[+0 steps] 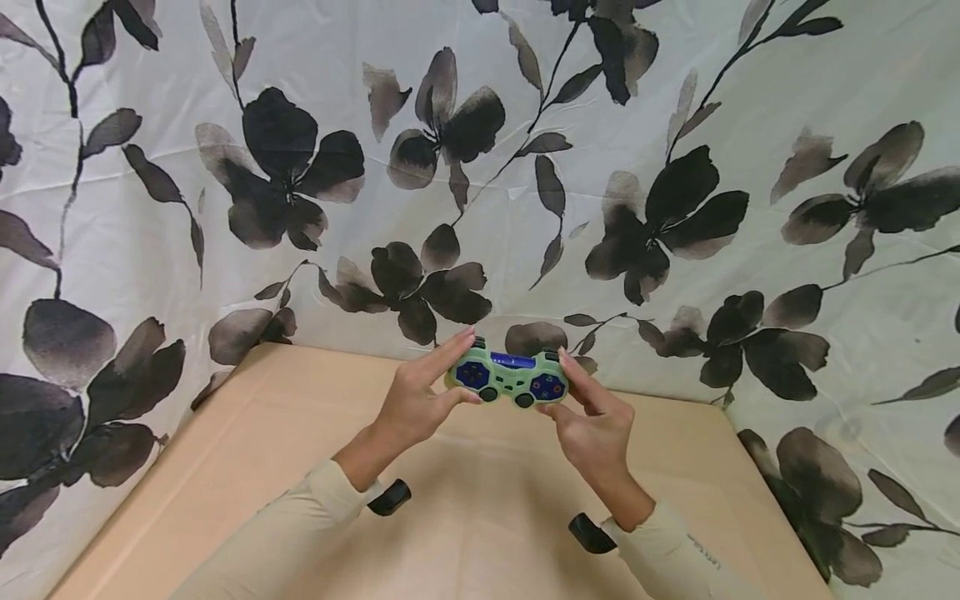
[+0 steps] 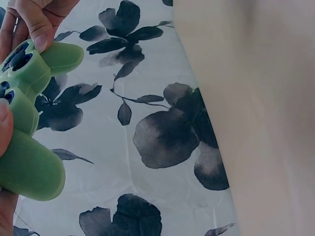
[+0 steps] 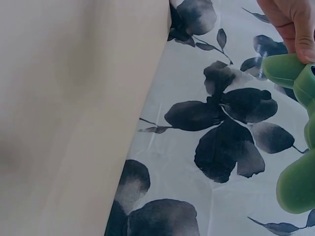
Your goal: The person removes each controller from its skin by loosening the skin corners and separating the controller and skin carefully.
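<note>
A green game controller [image 1: 510, 382] with dark blue button pads and two black thumbsticks is held up between both hands in the head view, its button side facing me. The left hand [image 1: 411, 400] grips its left end, thumb at the lower front and forefinger along the top. At the other end the right hand [image 1: 597, 425] pinches it the same way. In the left wrist view the controller [image 2: 32, 162] shows its rounded grips at the left edge. Only part of the controller [image 3: 298, 184] enters the right wrist view, at the right edge.
Below the hands spreads a light tan tabletop [image 1: 465, 533]. A white cloth [image 1: 525, 225] with dark flower prints hangs behind and around it. Black wrist bands [image 1: 390, 497] show at the cuffs of the beige sleeves [image 1: 292, 521].
</note>
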Available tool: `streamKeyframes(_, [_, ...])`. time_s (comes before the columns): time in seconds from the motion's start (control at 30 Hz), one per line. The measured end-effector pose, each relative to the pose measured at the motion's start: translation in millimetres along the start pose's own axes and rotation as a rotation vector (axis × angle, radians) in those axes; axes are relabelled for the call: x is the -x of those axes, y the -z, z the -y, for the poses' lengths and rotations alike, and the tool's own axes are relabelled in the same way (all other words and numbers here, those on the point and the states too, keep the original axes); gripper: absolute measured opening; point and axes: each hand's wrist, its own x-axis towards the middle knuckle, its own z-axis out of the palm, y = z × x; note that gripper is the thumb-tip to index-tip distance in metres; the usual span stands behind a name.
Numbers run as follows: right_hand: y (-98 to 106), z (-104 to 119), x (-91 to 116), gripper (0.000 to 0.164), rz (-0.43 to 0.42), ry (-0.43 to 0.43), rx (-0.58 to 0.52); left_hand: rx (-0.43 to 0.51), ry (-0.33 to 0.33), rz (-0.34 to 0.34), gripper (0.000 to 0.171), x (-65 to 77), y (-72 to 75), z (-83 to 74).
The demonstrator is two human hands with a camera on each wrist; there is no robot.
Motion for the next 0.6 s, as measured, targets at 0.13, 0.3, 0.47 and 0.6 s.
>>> streamKeyframes(0.13, [0.0, -1.5, -1.1, 0.07, 0.009, 0.047, 0.019, -0.027, -0.033, 0.016, 0.078, -1.5, 0.2, 1.6])
streamKeyframes(0.3, [1.6, -1.9, -4.5, 0.07, 0.031, 0.075, 0.03, -0.037, -0.079, 0.009, 0.077, -5.2, 1.3, 3.3])
streamKeyframes(0.47, [6.1, -1.7, -8.0, 0.074, 0.095, 0.097, 0.046, -0.025, -0.081, 0.007, 0.076, -4.0, 2.9, 5.3])
streamKeyframes(0.6, [10.5, 1.6, -11.7, 0.074, 0.16, 0.072, 0.071, -0.025, -0.095, 0.002, 0.076, -2.6, 3.7, 7.4])
